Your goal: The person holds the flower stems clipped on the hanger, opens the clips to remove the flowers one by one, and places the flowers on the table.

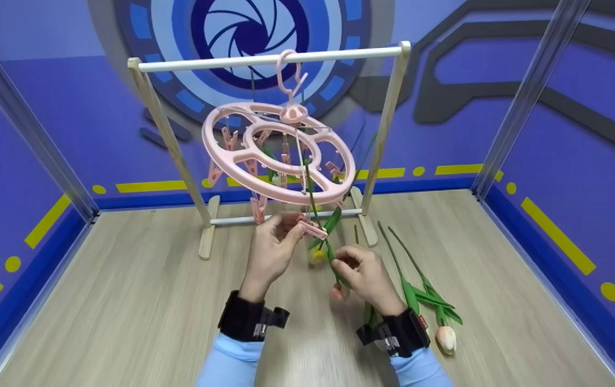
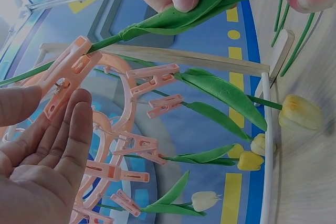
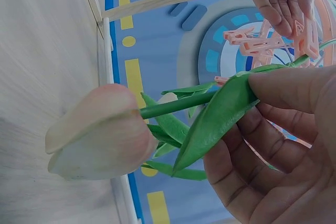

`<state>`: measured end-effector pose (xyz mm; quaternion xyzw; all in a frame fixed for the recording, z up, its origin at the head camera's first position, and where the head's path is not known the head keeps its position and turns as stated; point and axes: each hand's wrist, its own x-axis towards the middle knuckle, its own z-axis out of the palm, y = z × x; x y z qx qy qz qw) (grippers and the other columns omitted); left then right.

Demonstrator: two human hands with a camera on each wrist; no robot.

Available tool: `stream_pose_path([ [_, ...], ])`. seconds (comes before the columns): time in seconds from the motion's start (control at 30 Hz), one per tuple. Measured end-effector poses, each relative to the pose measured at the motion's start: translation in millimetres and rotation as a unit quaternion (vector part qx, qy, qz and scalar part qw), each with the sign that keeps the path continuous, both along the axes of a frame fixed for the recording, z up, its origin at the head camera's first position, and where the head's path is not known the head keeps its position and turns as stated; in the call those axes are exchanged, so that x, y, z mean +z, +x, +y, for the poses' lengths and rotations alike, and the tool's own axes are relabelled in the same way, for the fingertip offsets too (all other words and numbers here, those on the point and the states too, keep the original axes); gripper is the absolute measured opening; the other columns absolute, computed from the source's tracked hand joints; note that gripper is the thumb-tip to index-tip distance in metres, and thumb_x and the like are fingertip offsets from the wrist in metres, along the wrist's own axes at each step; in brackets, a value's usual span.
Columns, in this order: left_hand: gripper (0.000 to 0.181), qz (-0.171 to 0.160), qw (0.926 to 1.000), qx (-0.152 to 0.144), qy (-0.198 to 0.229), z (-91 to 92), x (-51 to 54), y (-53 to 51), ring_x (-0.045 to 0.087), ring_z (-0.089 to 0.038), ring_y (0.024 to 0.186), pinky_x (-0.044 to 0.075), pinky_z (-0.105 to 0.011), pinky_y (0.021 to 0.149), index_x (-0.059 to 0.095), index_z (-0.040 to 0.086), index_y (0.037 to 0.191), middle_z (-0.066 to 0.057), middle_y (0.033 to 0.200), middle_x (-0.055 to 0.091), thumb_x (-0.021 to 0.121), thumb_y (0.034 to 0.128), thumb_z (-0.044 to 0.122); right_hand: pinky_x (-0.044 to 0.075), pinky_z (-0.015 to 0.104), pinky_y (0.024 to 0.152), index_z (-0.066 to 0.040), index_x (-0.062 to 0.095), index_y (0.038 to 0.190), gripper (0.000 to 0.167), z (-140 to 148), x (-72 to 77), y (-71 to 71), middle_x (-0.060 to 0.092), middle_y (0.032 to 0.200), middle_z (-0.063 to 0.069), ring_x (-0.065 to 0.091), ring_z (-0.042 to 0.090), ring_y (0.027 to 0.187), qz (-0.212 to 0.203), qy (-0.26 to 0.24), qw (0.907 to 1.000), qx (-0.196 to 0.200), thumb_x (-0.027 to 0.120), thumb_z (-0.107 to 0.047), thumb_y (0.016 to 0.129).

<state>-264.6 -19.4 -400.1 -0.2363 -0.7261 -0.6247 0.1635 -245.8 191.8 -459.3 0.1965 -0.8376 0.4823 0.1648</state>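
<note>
Blue-purple walls (image 1: pixel 60 107) boxed in a wood-grain table (image 1: pixel 140 312). The left hand (image 1: pixel 274 246) pinched a pink clip (image 1: pixel 312 229); at the clip's four o'clock, the right hand (image 1: pixel 365 274) pinched a tulip (image 3: pixel 102 135), its stem apparently between the clip's jaws.

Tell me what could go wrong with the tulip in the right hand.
The pink-and-white tulip might slip down if the right hand lets go before the clothespin pinched by the left hand grips its stem. The tilted clip hanger, hung by one hook, may swing if tugged.
</note>
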Motion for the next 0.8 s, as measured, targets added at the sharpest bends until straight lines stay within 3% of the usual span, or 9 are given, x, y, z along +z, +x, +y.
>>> stream_pose_path([
  [0.27, 0.018, 0.004, 1.0, -0.002, 0.003, -2.4, 1.8, -0.2, 0.071, -0.031, 0.096, 0.056, -0.026, 0.081, 0.068, -0.008, 0.115, -0.019, 0.105, 0.073, 0.065, 0.0997, 0.002, 0.053, 0.027, 0.07, -0.006, 0.074, 0.097, 0.009, 1.4, 2.0, 0.7, 0.069, 0.089, 0.003, 0.064, 0.014, 0.079, -0.012, -0.001, 0.9999, -0.005, 0.071, 0.001, 0.094],
  [0.8, 0.027, -0.015, 0.9995, 0.028, -0.007, -2.1, 0.4, -1.3, 0.07, -0.028, 0.094, 0.055, -0.032, 0.082, 0.066, -0.008, 0.121, -0.019, 0.108, 0.071, 0.069, 0.0987, 0.006, 0.05, 0.026, 0.07, -0.008, 0.075, 0.096, 0.01, 4.3, 2.3, 1.8, 0.067, 0.087, 0.0, 0.061, 0.012, 0.077, -0.011, -0.001, 0.9999, -0.006, 0.071, 0.001, 0.094],
])
